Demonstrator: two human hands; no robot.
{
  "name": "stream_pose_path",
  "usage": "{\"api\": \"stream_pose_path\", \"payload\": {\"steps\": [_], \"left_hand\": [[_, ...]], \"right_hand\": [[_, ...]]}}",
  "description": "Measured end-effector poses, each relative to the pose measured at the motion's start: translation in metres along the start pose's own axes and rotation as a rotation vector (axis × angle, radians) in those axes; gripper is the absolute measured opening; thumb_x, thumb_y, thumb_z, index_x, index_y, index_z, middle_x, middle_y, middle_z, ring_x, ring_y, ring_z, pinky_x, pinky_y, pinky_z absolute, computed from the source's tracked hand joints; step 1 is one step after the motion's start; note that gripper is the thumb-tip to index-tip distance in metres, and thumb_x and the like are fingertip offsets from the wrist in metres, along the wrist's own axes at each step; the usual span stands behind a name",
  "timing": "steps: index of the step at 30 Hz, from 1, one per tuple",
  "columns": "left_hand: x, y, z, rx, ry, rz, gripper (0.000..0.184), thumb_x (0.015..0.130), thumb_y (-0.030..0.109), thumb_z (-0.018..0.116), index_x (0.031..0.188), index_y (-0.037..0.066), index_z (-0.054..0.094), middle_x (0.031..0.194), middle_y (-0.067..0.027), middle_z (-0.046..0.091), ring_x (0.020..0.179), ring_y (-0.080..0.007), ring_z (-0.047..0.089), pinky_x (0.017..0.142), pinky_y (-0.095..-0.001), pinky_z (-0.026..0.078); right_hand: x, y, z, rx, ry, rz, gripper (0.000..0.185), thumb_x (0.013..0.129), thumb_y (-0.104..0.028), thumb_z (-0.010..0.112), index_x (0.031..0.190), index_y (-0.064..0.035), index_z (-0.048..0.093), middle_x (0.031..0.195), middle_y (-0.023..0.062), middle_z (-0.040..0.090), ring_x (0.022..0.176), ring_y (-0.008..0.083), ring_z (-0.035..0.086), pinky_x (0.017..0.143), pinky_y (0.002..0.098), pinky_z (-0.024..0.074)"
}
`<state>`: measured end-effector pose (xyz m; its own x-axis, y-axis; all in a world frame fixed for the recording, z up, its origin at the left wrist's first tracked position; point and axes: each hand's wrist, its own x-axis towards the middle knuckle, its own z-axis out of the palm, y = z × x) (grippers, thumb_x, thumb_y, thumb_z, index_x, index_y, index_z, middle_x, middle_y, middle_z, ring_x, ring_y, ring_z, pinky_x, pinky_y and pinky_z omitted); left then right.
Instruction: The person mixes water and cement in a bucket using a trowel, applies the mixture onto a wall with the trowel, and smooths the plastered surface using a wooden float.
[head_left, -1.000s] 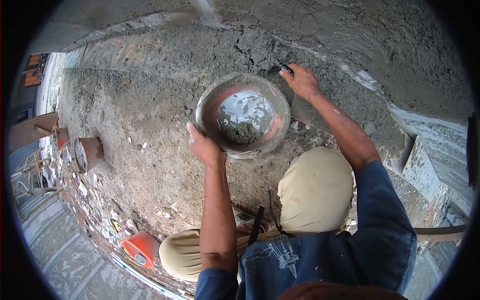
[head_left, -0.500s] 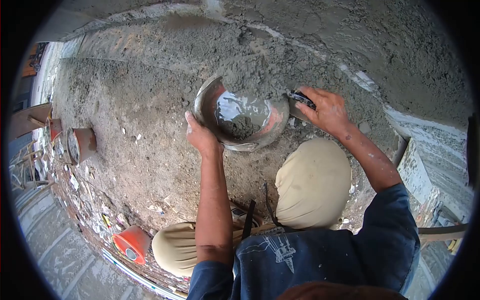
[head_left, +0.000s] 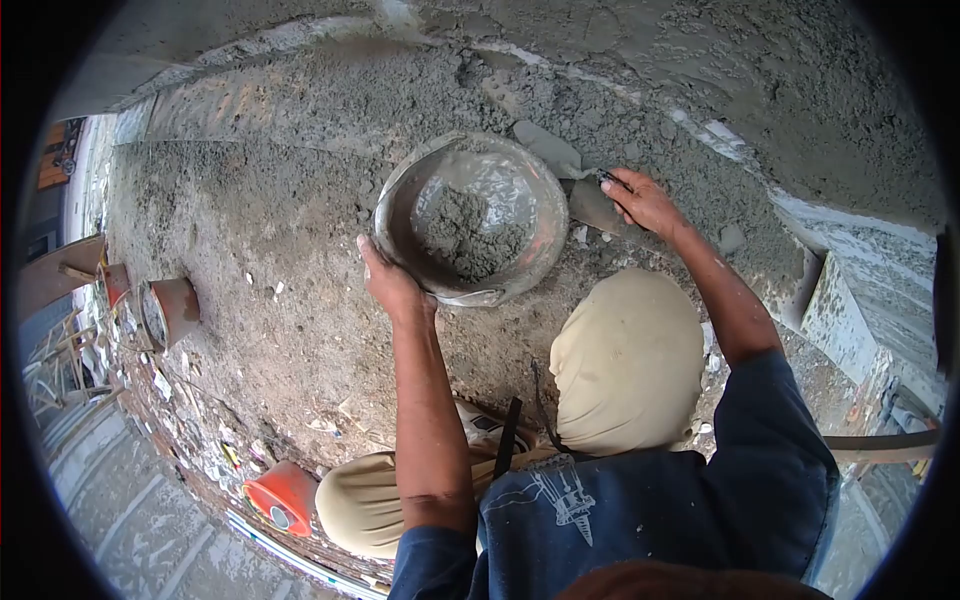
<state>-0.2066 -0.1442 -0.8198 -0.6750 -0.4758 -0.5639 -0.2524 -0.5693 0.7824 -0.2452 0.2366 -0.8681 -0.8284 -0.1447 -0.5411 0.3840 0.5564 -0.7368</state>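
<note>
A round basin [head_left: 553,215] with a mortar-smeared rim stands on the ground, holding wet grey mortar [head_left: 465,240] and some water. My left hand [head_left: 395,285] grips the basin's rim at its lower left. In my right hand [head_left: 640,200], closed round its dark handle, is a trowel [head_left: 548,150]; the grey blade lies just beyond the basin's upper right edge. A flat piece [head_left: 597,207] rests on the ground between the basin and my right hand. Loose mortar [head_left: 420,90] is spread along the foot of the wall.
A rough plastered wall [head_left: 780,110] runs along the top and right. Two buckets, one of them brownish [head_left: 178,309], stand at the left. An orange bucket [head_left: 283,497] lies tipped near my knee at the lower left. Debris litters the ground on that side.
Mortar from the trowel now lies in the basin, where the heap is larger. The blade, loaded over the basin half a second ago, has moved right and shows bare. My left hand keeps its grip.
</note>
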Motion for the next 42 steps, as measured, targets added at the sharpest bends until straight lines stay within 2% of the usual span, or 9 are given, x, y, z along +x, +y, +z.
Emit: {"api": "stream_pose_path", "payload": {"steps": [7, 15, 19, 20, 23, 24, 27, 33, 42], "left_hand": [[0.0, 0.004, -0.004, -0.031, -0.084, -0.033, 0.064, 0.105, 0.052, 0.04, 0.132, -0.004, 0.054, 0.126, -0.0168, 0.062, 0.111, -0.0295, 0.062, 0.099, -0.0403, 0.051], [0.0, 0.005, -0.007, 0.022, -0.032, -0.017, 0.065, 0.104, 0.052, 0.041, 0.134, -0.005, 0.053, 0.129, -0.0176, 0.061, 0.113, -0.0296, 0.062, 0.099, -0.0402, 0.052], [-0.001, 0.003, -0.001, 0.04, 0.0, -0.011, 0.067, 0.104, 0.053, 0.042, 0.134, -0.006, 0.052, 0.129, -0.019, 0.061, 0.114, -0.0297, 0.062, 0.098, -0.0399, 0.052], [-0.002, 0.003, 0.0, 0.028, 0.004, -0.017, 0.068, 0.104, 0.053, 0.042, 0.134, -0.006, 0.052, 0.129, -0.0193, 0.061, 0.114, -0.0296, 0.062, 0.098, -0.0397, 0.052], [0.0, 0.003, -0.002, -0.005, -0.066, -0.028, 0.069, 0.104, 0.053, 0.042, 0.136, -0.007, 0.051, 0.13, -0.0196, 0.06, 0.116, -0.0299, 0.061, 0.1, -0.0398, 0.051], [-0.003, 0.003, -0.003, 0.035, -0.029, -0.034, 0.069, 0.104, 0.053, 0.041, 0.136, -0.007, 0.051, 0.131, -0.0193, 0.06, 0.116, -0.0299, 0.061, 0.101, -0.0398, 0.05], [0.0, 0.008, -0.001, 0.098, 0.021, -0.018, 0.068, 0.105, 0.053, 0.04, 0.135, -0.007, 0.051, 0.131, -0.0186, 0.06, 0.115, -0.0301, 0.061, 0.102, -0.0401, 0.05], [-0.009, 0.006, 0.008, 0.024, -0.028, 0.01, 0.069, 0.104, 0.054, 0.042, 0.133, -0.008, 0.053, 0.125, -0.0179, 0.062, 0.11, -0.0298, 0.063, 0.098, -0.0407, 0.052], [0.0, -0.004, 0.007, -0.009, 0.015, 0.072, 0.06, 0.105, 0.047, 0.046, 0.125, -0.009, 0.058, 0.118, -0.0162, 0.065, 0.103, -0.0258, 0.064, 0.091, -0.0393, 0.053]], "right_hand": [[0.031, -0.007, 0.012, 0.312, -0.334, 0.229, 0.042, 0.101, -0.047, 0.057, 0.105, -0.006, 0.063, 0.069, -0.0009, 0.056, 0.052, 0.0064, 0.05, 0.048, 0.0261, 0.0398], [0.027, -0.027, 0.009, 0.707, 0.061, 0.177, 0.041, 0.102, -0.047, 0.054, 0.112, -0.0087, 0.062, 0.067, -0.002, 0.055, 0.051, 0.0066, 0.05, 0.048, 0.0255, 0.0413], [0.011, 0.015, -0.011, -0.007, -0.152, 0.134, 0.059, 0.097, -0.054, 0.059, 0.128, -0.0031, 0.06, 0.083, 0.0107, 0.066, 0.068, 0.0187, 0.065, 0.067, 0.0345, 0.0531], [0.003, 0.012, -0.01, -0.412, 0.003, -0.204, 0.064, 0.095, -0.055, 0.06, 0.136, -0.0051, 0.057, 0.104, 0.0182, 0.071, 0.098, 0.0324, 0.069, 0.089, 0.0438, 0.0533], [-0.003, -0.014, -0.029, -0.601, -0.046, 0.061, 0.061, 0.095, -0.054, 0.058, 0.138, -0.0106, 0.057, 0.124, 0.0173, 0.068, 0.121, 0.0394, 0.059, 0.102, 0.0487, 0.0465], [0.012, 0.004, -0.037, -0.618, 0.179, 0.028, 0.058, 0.096, -0.055, 0.057, 0.14, -0.0168, 0.057, 0.125, 0.0149, 0.068, 0.118, 0.0377, 0.061, 0.101, 0.0504, 0.0473], [0.031, 0.017, -0.056, -0.737, 0.267, 0.049, 0.057, 0.096, -0.055, 0.056, 0.139, -0.0179, 0.057, 0.123, 0.0146, 0.068, 0.118, 0.0358, 0.062, 0.101, 0.0541, 0.0465], [0.05, -0.019, -0.038, -0.712, 0.34, 0.18, 0.055, 0.096, -0.053, 0.056, 0.14, -0.0199, 0.056, 0.118, 0.014, 0.071, 0.117, 0.0353, 0.063, 0.101, 0.0562, 0.0461], [0.001, -0.046, -0.064, -0.783, 0.449, 0.02, 0.05, 0.093, -0.051, 0.062, 0.13, -0.018, 0.065, 0.11, 0.0146, 0.073, 0.105, 0.0348, 0.068, 0.09, 0.0482, 0.0532]]}}
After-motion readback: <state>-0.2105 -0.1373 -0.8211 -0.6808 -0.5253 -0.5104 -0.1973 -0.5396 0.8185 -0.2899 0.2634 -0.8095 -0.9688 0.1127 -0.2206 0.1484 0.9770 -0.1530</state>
